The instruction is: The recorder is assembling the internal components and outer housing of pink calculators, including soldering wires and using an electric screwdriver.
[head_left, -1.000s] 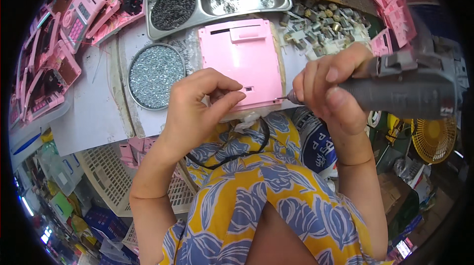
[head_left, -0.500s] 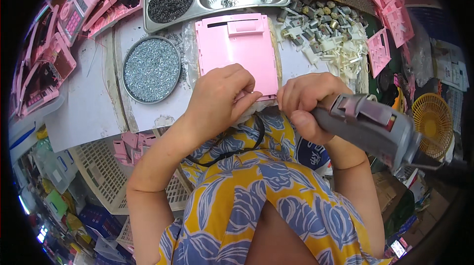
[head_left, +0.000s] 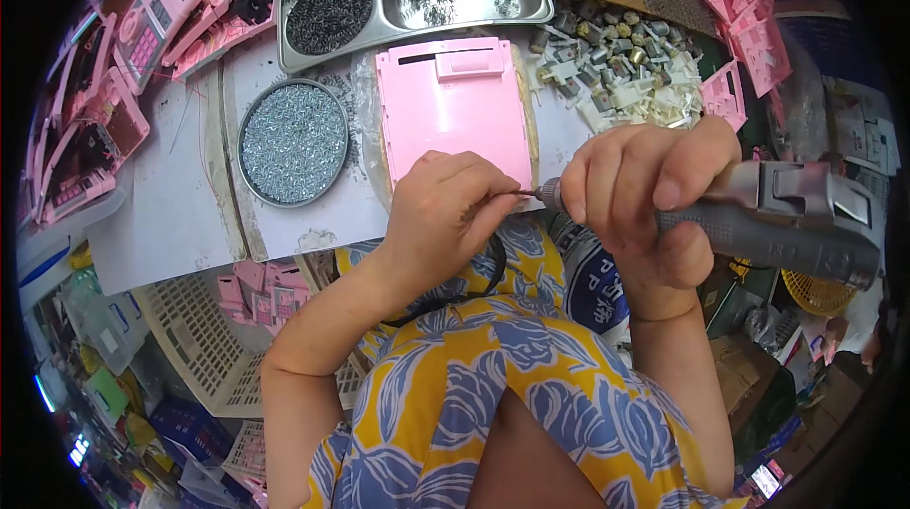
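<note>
My right hand [head_left: 645, 191] is wrapped around a grey electric screwdriver [head_left: 796, 225] held nearly level, its thin bit pointing left. My left hand [head_left: 445, 215] is closed in a pinch at the end of that bit. Whatever lies between its fingertips is too small to make out. Both hands are at the near edge of a flat pink plastic panel [head_left: 455, 116], and the left one covers its near left part. The panel has a dark slot and a raised block at its far end, and rests on a plastic-wrapped pad.
Left of the panel stands a round dish [head_left: 241, 151] of small silvery screws [head_left: 294, 144]. A steel tray [head_left: 370, 43] holds dark springs [head_left: 327, 16] behind it. Small motors and white parts [head_left: 616, 63] are heaped at right. Pink casings [head_left: 156, 16] pile up far left; more pink pieces [head_left: 749, 16] far right.
My right hand and the screwdriver have pulled back rightward from the panel's near right corner, turning the tool more level. My left hand has shifted slightly nearer me, its fingertips now meeting the bit.
</note>
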Motion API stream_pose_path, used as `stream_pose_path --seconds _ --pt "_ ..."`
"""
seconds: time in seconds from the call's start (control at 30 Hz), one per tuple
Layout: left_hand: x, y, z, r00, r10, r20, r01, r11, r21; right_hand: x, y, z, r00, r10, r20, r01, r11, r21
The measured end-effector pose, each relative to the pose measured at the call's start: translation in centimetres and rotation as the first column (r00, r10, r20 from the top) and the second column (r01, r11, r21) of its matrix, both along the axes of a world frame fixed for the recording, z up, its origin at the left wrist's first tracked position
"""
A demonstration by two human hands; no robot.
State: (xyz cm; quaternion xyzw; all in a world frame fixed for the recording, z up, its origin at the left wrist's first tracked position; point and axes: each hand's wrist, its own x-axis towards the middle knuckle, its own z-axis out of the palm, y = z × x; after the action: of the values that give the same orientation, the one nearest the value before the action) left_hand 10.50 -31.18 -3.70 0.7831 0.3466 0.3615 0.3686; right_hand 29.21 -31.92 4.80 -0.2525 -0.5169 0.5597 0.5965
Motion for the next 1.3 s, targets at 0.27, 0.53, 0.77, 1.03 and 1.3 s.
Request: stream_pose_path --seconds 0.27,0.53,0.77,1.03,1.3 --pt "-6.4 5.4 0.2 0.881 0.432 -0.193 -0.372 0.885 0.281 1.9 3.2 -2.8 0.998 -0.05 -0.033 0.054 0.989 0.141" --pt "-13.1 5.5 -1.4 0.677 0.468 -0.568 -0.396 0.882 0.255 1.4 5.1 -5.6 0.987 -0.096 0.132 0.079 0.988 0.131" --pt "-13.4 7.1 -1.7 0.775 0.4 -0.489 -0.375 0.914 0.154 1.4 6.1 -4.4 0.936 -0.038 0.35 0.003 0.995 0.101" --pt "-1.9 3.9 1.0 0.988 0.08 -0.129 -0.048 0.971 0.235 -0.2 4.5 1.1 0.99 0.143 0.009 -0.143 0.985 0.095" --pt "-1.9 3.7 0.3 0.983 0.082 -0.164 -0.038 0.966 0.255 -0.7 4.3 0.0 0.995 0.098 0.036 -0.1 0.992 0.073"
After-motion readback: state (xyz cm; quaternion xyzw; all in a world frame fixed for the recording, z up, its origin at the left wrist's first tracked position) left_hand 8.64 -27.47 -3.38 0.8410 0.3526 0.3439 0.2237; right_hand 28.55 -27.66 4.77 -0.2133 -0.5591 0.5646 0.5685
